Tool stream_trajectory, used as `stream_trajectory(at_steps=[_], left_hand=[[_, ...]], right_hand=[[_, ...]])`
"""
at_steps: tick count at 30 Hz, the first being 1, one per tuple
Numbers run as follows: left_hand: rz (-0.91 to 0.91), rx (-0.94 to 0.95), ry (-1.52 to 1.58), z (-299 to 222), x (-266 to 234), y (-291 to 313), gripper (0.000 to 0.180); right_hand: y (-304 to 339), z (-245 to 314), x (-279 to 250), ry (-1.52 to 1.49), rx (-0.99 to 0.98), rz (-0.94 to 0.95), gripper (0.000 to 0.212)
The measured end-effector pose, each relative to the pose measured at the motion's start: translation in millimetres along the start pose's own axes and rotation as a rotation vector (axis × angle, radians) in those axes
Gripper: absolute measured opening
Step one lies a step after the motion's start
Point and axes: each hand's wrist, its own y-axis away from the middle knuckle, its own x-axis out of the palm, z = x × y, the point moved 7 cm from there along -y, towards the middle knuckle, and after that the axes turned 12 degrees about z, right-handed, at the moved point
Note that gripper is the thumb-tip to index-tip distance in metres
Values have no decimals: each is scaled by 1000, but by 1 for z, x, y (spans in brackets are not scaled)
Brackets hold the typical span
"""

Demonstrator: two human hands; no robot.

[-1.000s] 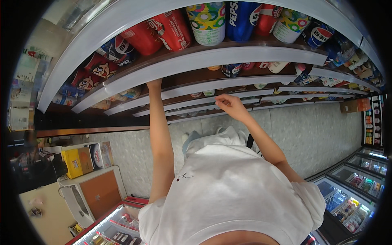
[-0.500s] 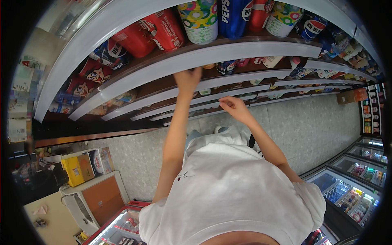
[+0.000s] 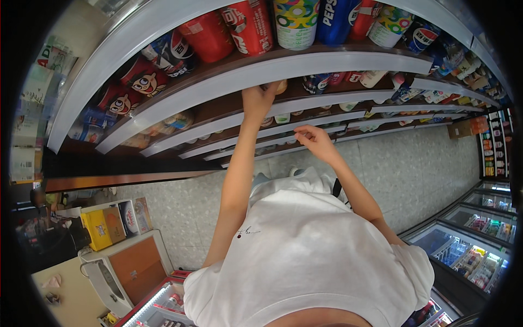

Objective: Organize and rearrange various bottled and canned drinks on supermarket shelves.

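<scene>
White-edged shelves (image 3: 256, 71) curve across the view; the left hand (image 3: 257, 101) reaches under the second one, fingers closed around a small pale cup (image 3: 280, 86) mostly hidden by shelf lip and hand, so its kind is hard to tell. The right hand (image 3: 311, 140) hovers near the lower shelf edge (image 3: 305, 126), fingers loosely curled, holding nothing I can see. Top shelf holds big red, blue and patterned tubs (image 3: 297, 22); grey speckled floor (image 3: 414, 158), glass-topped freezers (image 3: 479, 229) lower right.
</scene>
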Motion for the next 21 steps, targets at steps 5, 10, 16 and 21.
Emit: stream_trajectory(at_steps=[5, 10, 16, 21], left_hand=[[-142, -52, -127, 22, -64, 32, 39], [-299, -75, -148, 25, -117, 45, 23], [-216, -207, -171, 46, -134, 50, 29], [-329, -83, -485, 40, -137, 56, 40]], right_hand=[[-10, 4, 2, 38, -14, -61, 23], [-10, 18, -28, -63, -212, -539, 18], [-10, 56, -46, 28, -261, -782, 36], [-11, 92, -59, 267, -274, -924, 51]])
